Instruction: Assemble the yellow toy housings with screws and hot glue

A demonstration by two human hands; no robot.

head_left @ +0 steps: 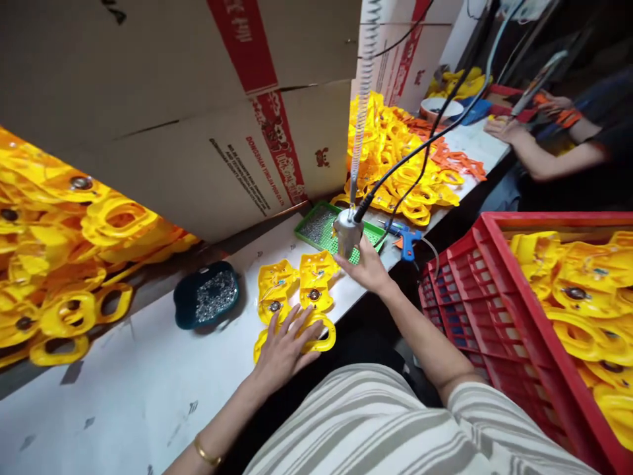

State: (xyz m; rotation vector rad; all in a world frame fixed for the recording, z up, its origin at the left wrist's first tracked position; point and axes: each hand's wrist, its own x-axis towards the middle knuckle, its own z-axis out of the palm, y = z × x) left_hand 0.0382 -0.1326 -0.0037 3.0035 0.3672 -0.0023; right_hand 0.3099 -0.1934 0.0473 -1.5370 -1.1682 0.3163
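Note:
Two yellow plastic shells (277, 284) lie side by side on the white table, each with a round metal part and thin wires inside. My left hand (284, 343) rests on their near handle ends with its fingers spread. Wrapped round the silver body of an electric screwdriver (349, 232) is my right hand (366, 265). The screwdriver hangs from a coiled spring, with a black cable at its top. Just behind it sits a green tray (316, 223) of small screws. The tool's tip is hidden.
Left of the shells stands a dark bowl (206, 295) of screws. A blue glue gun (406, 241) lies at the table edge. Cardboard boxes (198, 132) rise behind. Yellow shells fill a red crate (487, 264) at right and heap up (395, 165) beyond. Another person's hands (509, 128) work far right.

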